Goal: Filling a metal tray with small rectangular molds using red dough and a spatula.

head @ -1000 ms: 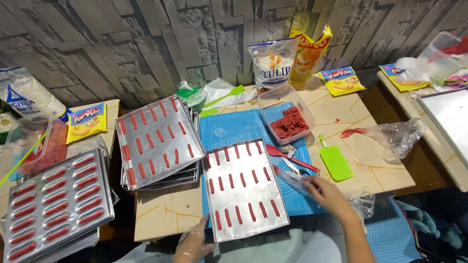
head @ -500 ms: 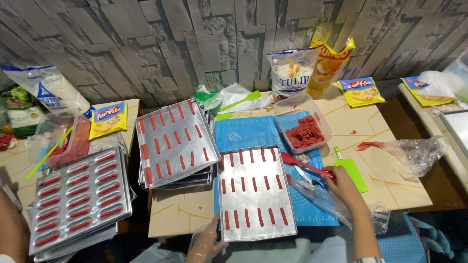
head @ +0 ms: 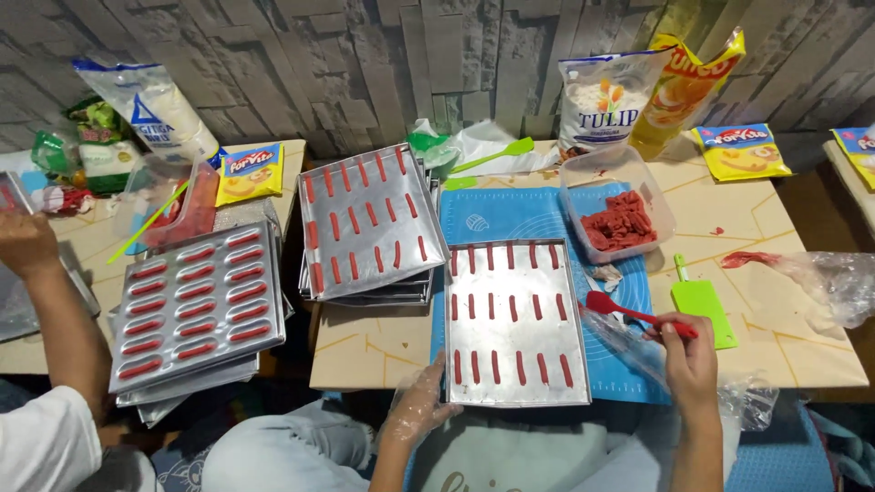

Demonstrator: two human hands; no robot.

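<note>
At the far left, another person's arm (head: 55,310) reaches over a side tabletop (head: 91,237) beside a mould tray (head: 196,305) of red ovals. At the main tabletop's near edge, the gloved left hand (head: 419,405), its grip loosely clenched, touches the corner of a metal baking tray (head: 512,323) lined with red strips. The right hand (head: 691,360) grasps a red spatula (head: 629,312) beside the tray's right edge, near a green scraper (head: 704,310).

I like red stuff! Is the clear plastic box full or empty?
Partly full. The clear plastic box holds a low pile of red dough, and its upper walls are bare.
</note>
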